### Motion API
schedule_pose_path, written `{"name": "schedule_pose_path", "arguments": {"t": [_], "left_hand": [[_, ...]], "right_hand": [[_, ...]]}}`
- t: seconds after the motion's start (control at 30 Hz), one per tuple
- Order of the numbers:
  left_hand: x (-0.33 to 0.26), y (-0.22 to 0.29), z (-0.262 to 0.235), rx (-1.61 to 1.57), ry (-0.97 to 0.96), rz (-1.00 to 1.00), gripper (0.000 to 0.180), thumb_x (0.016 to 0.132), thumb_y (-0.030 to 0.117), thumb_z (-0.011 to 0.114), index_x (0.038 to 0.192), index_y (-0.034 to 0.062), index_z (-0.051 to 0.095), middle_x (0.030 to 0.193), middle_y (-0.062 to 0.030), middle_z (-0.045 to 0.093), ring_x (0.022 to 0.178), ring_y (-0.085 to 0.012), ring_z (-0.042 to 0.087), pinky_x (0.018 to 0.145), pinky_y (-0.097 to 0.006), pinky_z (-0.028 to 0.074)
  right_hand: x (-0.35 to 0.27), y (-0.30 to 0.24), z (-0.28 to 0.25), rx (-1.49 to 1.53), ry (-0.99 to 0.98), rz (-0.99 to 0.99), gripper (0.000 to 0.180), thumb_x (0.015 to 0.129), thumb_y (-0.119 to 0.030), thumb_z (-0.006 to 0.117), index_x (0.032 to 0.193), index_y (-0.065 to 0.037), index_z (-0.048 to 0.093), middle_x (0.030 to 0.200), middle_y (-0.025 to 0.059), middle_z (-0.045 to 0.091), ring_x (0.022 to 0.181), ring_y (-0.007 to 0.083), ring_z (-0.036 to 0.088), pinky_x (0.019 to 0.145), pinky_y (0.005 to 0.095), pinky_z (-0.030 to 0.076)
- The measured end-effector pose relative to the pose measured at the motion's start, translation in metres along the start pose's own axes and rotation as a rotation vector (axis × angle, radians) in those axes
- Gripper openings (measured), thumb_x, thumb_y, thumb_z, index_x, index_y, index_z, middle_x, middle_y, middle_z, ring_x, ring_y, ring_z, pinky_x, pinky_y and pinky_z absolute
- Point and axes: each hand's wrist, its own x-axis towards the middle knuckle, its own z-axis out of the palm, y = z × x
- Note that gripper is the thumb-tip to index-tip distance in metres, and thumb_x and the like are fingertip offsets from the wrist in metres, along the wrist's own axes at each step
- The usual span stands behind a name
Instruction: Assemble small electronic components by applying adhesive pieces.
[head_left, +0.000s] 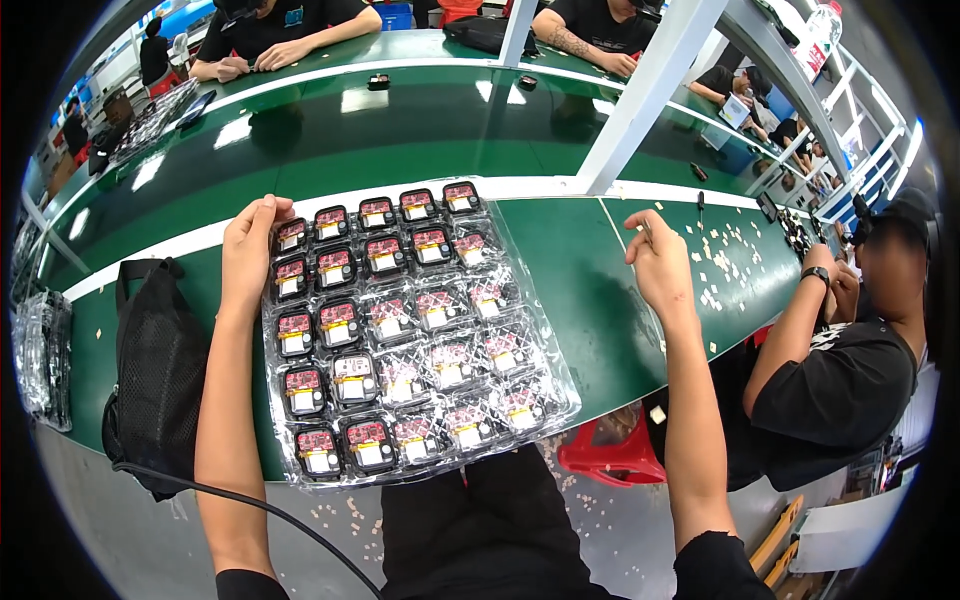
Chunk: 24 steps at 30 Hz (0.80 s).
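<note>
A clear plastic blister tray [555, 385] lies on the green bench in front of me, reaching over its near edge. Its pockets hold rows of small black square cases [385, 255] with red circuit boards, pale blocks and yellow strips. Some cases toward the right and near side look covered by a criss-cross film or plastic glare. My left hand [257, 235] is closed at the tray's far left corner, fingers curled over the rim beside the corner case. To the right of the tray, my right hand [657, 258] hovers above the bench, fingers pinched; what they hold is too small to tell.
A black mesh bag [160, 370] sits left of the tray, with stacked clear trays [42, 360] beyond. A grey metal post [650, 95] rises past the bench. Small pale squares [715, 265] are scattered at right, near a co-worker [840, 350] and a red stool [615, 455].
</note>
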Motion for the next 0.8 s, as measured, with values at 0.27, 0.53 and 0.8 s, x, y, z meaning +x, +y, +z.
{"name": "schedule_pose_path", "arguments": {"t": [0.27, 0.53, 0.8], "left_hand": [[0.002, 0.005, 0.0, 0.017, -0.019, 0.001, 0.037, 0.108, 0.032, 0.053, 0.106, -0.0013, 0.07, 0.097, -0.0054, 0.068, 0.092, -0.0117, 0.063, 0.086, -0.026, 0.05], [0.003, -0.003, -0.004, 0.016, 0.002, 0.01, 0.038, 0.107, 0.032, 0.054, 0.108, -0.0027, 0.07, 0.1, -0.0064, 0.068, 0.094, -0.0126, 0.063, 0.087, -0.027, 0.05], [0.006, -0.004, -0.006, 0.028, 0.012, -0.003, 0.039, 0.107, 0.032, 0.053, 0.109, -0.0028, 0.07, 0.102, -0.0082, 0.069, 0.097, -0.0139, 0.064, 0.09, -0.028, 0.05]], "right_hand": [[-0.069, 0.039, -0.019, -0.317, 0.092, -0.197, 0.04, 0.082, 0.011, 0.043, 0.116, -0.003, 0.059, 0.095, 0.0167, 0.075, 0.08, 0.0377, 0.07, 0.075, 0.0449, 0.052], [-0.124, 0.027, -0.043, -0.194, 0.197, 0.026, 0.039, 0.079, 0.015, 0.044, 0.111, 0.0, 0.059, 0.088, 0.0164, 0.074, 0.066, 0.0338, 0.065, 0.067, 0.0373, 0.051], [-0.179, 0.042, -0.059, -0.116, 0.234, 0.249, 0.038, 0.083, 0.016, 0.043, 0.113, 0.003, 0.063, 0.108, 0.0223, 0.073, 0.097, 0.0401, 0.071, 0.083, 0.0404, 0.054]]}}
